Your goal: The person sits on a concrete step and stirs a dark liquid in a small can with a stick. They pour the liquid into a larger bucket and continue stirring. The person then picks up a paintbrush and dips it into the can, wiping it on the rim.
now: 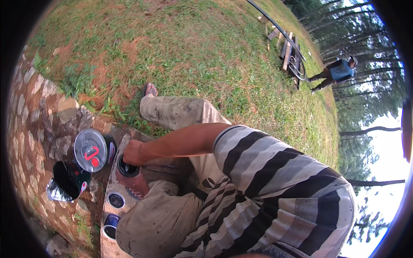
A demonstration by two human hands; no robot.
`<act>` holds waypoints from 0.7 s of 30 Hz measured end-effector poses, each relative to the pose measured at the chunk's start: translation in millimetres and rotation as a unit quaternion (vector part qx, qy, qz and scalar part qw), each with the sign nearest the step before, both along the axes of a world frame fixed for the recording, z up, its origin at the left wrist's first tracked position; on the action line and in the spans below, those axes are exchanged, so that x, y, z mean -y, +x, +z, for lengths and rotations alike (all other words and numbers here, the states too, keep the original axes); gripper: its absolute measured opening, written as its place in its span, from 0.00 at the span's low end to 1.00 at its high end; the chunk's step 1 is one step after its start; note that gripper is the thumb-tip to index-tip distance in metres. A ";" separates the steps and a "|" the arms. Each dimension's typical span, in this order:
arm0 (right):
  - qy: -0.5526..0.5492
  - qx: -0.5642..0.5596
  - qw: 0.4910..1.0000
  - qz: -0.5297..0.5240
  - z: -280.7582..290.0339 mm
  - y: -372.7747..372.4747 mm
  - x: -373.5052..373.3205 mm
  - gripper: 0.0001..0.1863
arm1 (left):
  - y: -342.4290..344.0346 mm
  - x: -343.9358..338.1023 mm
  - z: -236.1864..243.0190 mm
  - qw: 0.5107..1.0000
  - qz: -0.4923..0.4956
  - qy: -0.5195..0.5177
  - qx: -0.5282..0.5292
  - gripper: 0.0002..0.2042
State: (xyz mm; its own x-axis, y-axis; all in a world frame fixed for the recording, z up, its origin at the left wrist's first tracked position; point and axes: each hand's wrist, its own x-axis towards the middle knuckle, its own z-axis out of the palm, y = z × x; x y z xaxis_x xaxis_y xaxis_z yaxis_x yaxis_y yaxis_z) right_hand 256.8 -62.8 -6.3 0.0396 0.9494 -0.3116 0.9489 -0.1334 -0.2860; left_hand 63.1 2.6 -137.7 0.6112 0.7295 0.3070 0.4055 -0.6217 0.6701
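My right hand (132, 152), at the end of the bare forearm below a striped sleeve, has curled fingers over the top of a dark open can (129, 168); what they grip is hidden. My left hand (134, 180) wraps round that can's lower side. Just left of them stands a large can with a silver top and red fittings (90, 150). Below it is an open dark green container (71, 182) with crumpled foil at its edge. Two small open cans (116, 200) (111, 225) sit on the stone ledge beside my beige-trousered knee.
The ledge (107, 246) borders rough stone paving (32, 142). Grass (198, 56) spreads beyond my outstretched leg (176, 107). Planks and a long dark hose or tube (288, 56) lie on it. Another person (337, 71) in blue stands farther off, before tall trees.
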 end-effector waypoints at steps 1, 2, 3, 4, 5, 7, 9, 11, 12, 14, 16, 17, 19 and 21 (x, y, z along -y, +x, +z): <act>-0.020 0.001 1.000 -0.001 12.9 -0.7 2.3 0.08 | -0.6 6.6 4.1 1.000 0.006 -0.012 0.009 0.48; 0.008 -0.004 1.000 0.020 30.3 -3.3 7.2 0.07 | 1.0 9.3 10.8 1.000 0.007 -0.007 0.011 0.49; 0.011 -0.018 0.999 0.026 41.1 -7.5 8.2 0.07 | -2.3 7.1 16.2 1.000 0.011 0.010 0.001 0.49; 0.008 -0.033 0.999 -0.006 34.1 -10.7 16.7 0.08 | -1.8 9.9 22.1 1.000 0.008 0.015 -0.003 0.49; 0.015 -0.040 0.999 -0.025 34.0 -11.9 20.3 0.08 | -4.3 9.4 24.4 1.000 0.008 0.020 -0.010 0.49; 0.000 -0.037 0.998 -0.053 27.7 -18.4 19.8 0.08 | -5.3 8.1 27.0 1.000 0.014 0.018 -0.010 0.50; -0.030 -0.023 0.998 -0.059 28.5 -24.6 10.1 0.08 | -14.7 9.3 29.2 0.999 0.032 0.011 -0.006 0.50; -0.025 -0.008 0.998 -0.059 33.3 -22.4 2.6 0.09 | -8.2 8.4 31.0 0.999 0.045 -0.007 0.008 0.50; -0.022 -0.018 0.998 -0.060 37.1 -25.3 8.0 0.10 | -7.0 10.0 31.8 0.998 0.055 -0.023 0.008 0.52; 0.007 -0.033 0.997 -0.072 41.5 -26.4 7.2 0.10 | -5.2 9.8 28.1 0.996 0.069 -0.052 0.008 0.54; 0.039 -0.048 0.993 -0.102 51.4 -32.7 18.9 0.12 | -8.5 19.1 29.2 0.989 0.085 -0.123 -0.018 0.54; 0.034 -0.050 0.993 -0.101 57.9 -33.8 19.7 0.12 | -4.6 16.5 29.0 0.984 0.089 -0.155 -0.025 0.54; 0.028 -0.053 0.994 -0.095 68.4 -33.9 17.4 0.12 | -5.6 16.3 19.4 0.984 0.086 -0.159 0.003 0.53; 0.044 -0.029 0.995 -0.081 73.9 -34.0 14.5 0.10 | -3.4 18.3 14.7 0.988 0.086 -0.125 0.027 0.54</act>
State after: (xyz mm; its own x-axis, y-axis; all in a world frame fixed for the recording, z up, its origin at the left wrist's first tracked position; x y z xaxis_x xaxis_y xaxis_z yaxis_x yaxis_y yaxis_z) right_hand 222.7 -77.3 67.5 0.1787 0.9555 -0.2347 0.8982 -0.2558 -0.3576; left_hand 59.7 -15.8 -123.0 0.4590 0.8783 0.1340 0.4498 -0.3598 0.8175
